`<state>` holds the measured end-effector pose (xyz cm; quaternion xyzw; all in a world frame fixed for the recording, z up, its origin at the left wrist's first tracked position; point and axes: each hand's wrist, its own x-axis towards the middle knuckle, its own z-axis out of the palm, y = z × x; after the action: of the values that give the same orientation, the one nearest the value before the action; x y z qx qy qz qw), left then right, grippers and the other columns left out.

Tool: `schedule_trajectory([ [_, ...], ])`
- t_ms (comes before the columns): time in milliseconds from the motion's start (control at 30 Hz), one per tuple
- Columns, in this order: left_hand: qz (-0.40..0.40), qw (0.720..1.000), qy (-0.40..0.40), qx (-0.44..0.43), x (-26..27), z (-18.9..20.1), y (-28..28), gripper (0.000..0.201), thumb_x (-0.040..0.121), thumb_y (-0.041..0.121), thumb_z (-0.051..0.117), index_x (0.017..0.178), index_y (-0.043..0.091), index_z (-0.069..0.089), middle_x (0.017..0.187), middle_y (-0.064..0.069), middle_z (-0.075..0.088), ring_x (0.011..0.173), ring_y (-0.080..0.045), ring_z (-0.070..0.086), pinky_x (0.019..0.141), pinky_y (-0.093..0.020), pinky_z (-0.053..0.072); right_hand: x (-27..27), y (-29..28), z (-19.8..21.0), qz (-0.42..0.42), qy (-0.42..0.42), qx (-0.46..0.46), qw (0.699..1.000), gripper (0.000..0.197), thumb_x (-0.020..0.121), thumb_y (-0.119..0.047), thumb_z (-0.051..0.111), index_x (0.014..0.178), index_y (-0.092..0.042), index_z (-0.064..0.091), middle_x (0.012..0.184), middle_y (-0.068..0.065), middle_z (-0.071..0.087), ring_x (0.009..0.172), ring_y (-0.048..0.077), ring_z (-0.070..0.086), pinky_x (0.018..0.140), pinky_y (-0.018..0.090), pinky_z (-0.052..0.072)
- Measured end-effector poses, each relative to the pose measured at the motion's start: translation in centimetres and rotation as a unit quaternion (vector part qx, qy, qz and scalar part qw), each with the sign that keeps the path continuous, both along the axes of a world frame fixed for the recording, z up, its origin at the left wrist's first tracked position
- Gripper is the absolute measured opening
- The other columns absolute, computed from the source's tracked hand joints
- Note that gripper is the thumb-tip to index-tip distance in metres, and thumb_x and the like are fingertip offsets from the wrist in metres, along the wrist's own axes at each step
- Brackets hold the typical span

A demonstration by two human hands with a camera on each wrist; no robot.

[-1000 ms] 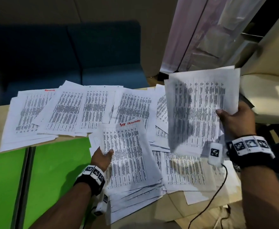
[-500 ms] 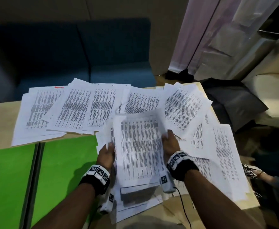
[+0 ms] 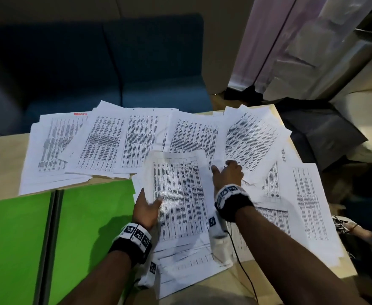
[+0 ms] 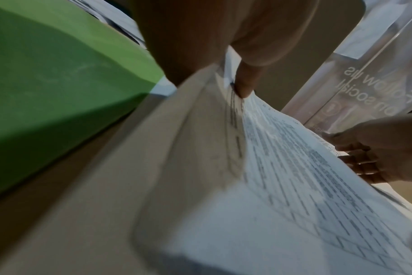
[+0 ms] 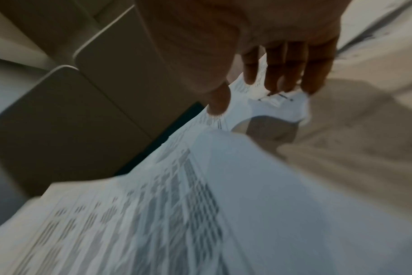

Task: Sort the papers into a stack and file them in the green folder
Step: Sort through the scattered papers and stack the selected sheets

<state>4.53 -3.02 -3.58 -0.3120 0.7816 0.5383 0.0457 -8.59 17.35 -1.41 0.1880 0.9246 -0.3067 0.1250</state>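
Observation:
Printed sheets lie scattered over the table. A loose stack of papers (image 3: pixel 180 194) sits by the open green folder (image 3: pixel 92 216). My left hand (image 3: pixel 149 201) holds the stack's left edge, thumb on top and fingers under it; in the left wrist view the left hand (image 4: pixel 238 87) pinches the stack of papers (image 4: pixel 294 176) beside the green folder (image 4: pixel 59 74). My right hand (image 3: pixel 226 172) lies just right of the stack, fingers curled on the near corner of a tilted sheet (image 3: pixel 253 137). In the right wrist view the right hand (image 5: pixel 259 93) pinches the lifted corner of the tilted sheet (image 5: pixel 282 106).
More sheets (image 3: pixel 105 146) fan across the far side of the wooden table (image 3: pixel 0 159), and others (image 3: pixel 308 205) overhang its right edge. A blue sofa (image 3: pixel 92 69) stands behind. A cable (image 3: pixel 244 269) trails from my right wrist. A dark bag (image 3: pixel 321 133) lies at the right.
My right hand brought a sheet from the air down onto the stack, let it go, and moved right to the tilted sheet. My left hand stayed at the stack's left edge.

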Motion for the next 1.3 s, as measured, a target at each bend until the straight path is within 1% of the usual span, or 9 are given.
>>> schedule_trajectory([
  [100, -0.006, 0.999, -0.035, -0.014, 0.0, -0.3, -0.1, 0.065, 0.092, 0.021, 0.057, 0.146, 0.001, 0.025, 0.148, -0.017, 0.037, 0.137, -0.029, 0.034, 0.112, -0.031, 0.025, -1.8, -0.8, 0.5, -0.007, -0.053, 0.040, 0.998, 0.078, 0.080, -0.045, 0.069, 0.132, 0.000, 0.032, 0.135, 0.021, 0.036, 0.126, 0.039, 0.037, 0.099, 0.049, 0.038],
  [233, -0.004, 0.999, -0.032, 0.002, 0.5, -0.4, 0.2, 0.057, 0.094, 0.019, 0.054, 0.143, 0.004, 0.029, 0.142, -0.013, 0.044, 0.134, -0.027, 0.040, 0.102, -0.022, 0.026, -2.7, -2.4, -0.2, 0.008, -0.109, 0.066, 0.992, 0.093, 0.076, -0.046, 0.073, 0.138, 0.003, 0.024, 0.141, 0.020, 0.034, 0.131, 0.038, 0.037, 0.105, 0.047, 0.035],
  [467, -0.061, 0.996, -0.057, -0.015, 0.4, -1.8, -0.9, 0.057, 0.098, 0.026, 0.044, 0.148, 0.008, 0.023, 0.151, -0.014, 0.034, 0.139, -0.028, 0.033, 0.116, -0.040, 0.026, -3.3, -2.4, 0.3, 0.002, -0.012, -0.045, 0.999, 0.027, 0.093, -0.022, 0.050, 0.114, -0.004, 0.049, 0.115, 0.019, 0.059, 0.102, 0.034, 0.061, 0.077, 0.036, 0.048],
  [533, -0.063, 0.996, -0.057, -0.025, 0.4, -2.0, -1.0, 0.056, 0.098, 0.026, 0.043, 0.147, 0.007, 0.025, 0.150, -0.014, 0.036, 0.139, -0.028, 0.033, 0.116, -0.040, 0.026, -3.7, -1.7, 1.5, 0.010, 0.009, -0.040, 0.999, 0.021, 0.094, -0.017, 0.049, 0.108, -0.003, 0.054, 0.110, 0.019, 0.062, 0.096, 0.034, 0.063, 0.069, 0.032, 0.045],
  [767, -0.082, 0.995, -0.053, -0.036, 0.3, -1.8, -0.9, 0.053, 0.099, 0.025, 0.041, 0.145, 0.004, 0.025, 0.151, -0.017, 0.032, 0.141, -0.028, 0.029, 0.118, -0.040, 0.021, -3.6, 4.6, 5.7, -0.045, 0.129, -0.050, 0.989, 0.019, 0.091, -0.006, 0.047, 0.109, -0.001, 0.052, 0.106, 0.025, 0.062, 0.091, 0.037, 0.061, 0.066, 0.030, 0.038],
  [1000, -0.062, 0.995, -0.073, 0.005, 0.1, -1.6, -0.5, 0.054, 0.100, 0.019, 0.038, 0.147, 0.002, 0.019, 0.155, -0.017, 0.023, 0.144, -0.029, 0.023, 0.118, -0.035, 0.014, -1.4, 11.6, 7.4, -0.066, 0.242, -0.115, 0.961, 0.030, 0.088, -0.018, 0.058, 0.112, 0.000, 0.060, 0.103, 0.022, 0.067, 0.088, 0.026, 0.062, 0.076, 0.033, 0.049],
  [1067, -0.053, 0.996, -0.068, 0.014, 0.2, -1.5, -0.5, 0.054, 0.099, 0.022, 0.038, 0.146, 0.000, 0.022, 0.153, -0.020, 0.027, 0.142, -0.031, 0.025, 0.119, -0.037, 0.016, 0.2, 12.4, 6.5, -0.042, 0.217, -0.141, 0.965, 0.042, 0.081, -0.037, 0.057, 0.110, -0.007, 0.063, 0.096, 0.017, 0.069, 0.075, 0.019, 0.063, 0.064, 0.037, 0.057],
  [1133, -0.030, 0.998, -0.045, 0.026, 0.2, -1.6, -0.4, 0.055, 0.098, 0.032, 0.037, 0.142, -0.001, 0.031, 0.148, -0.022, 0.034, 0.140, -0.033, 0.030, 0.119, -0.041, 0.020, 2.2, 11.8, 5.5, 0.013, 0.172, -0.154, 0.973, 0.051, 0.077, -0.047, 0.056, 0.110, -0.008, 0.062, 0.094, 0.011, 0.069, 0.069, 0.010, 0.063, 0.052, 0.027, 0.053],
  [1300, -0.004, 0.998, -0.022, 0.061, 0.1, -0.7, 0.1, 0.060, 0.099, 0.044, 0.025, 0.147, 0.009, 0.029, 0.153, -0.008, 0.031, 0.143, -0.024, 0.027, 0.114, -0.029, 0.017, 6.6, 7.8, 1.8, 0.126, 0.051, -0.148, 0.980, 0.057, 0.079, -0.052, 0.058, 0.114, -0.006, 0.056, 0.100, 0.011, 0.066, 0.090, 0.024, 0.064, 0.071, 0.019, 0.043],
])
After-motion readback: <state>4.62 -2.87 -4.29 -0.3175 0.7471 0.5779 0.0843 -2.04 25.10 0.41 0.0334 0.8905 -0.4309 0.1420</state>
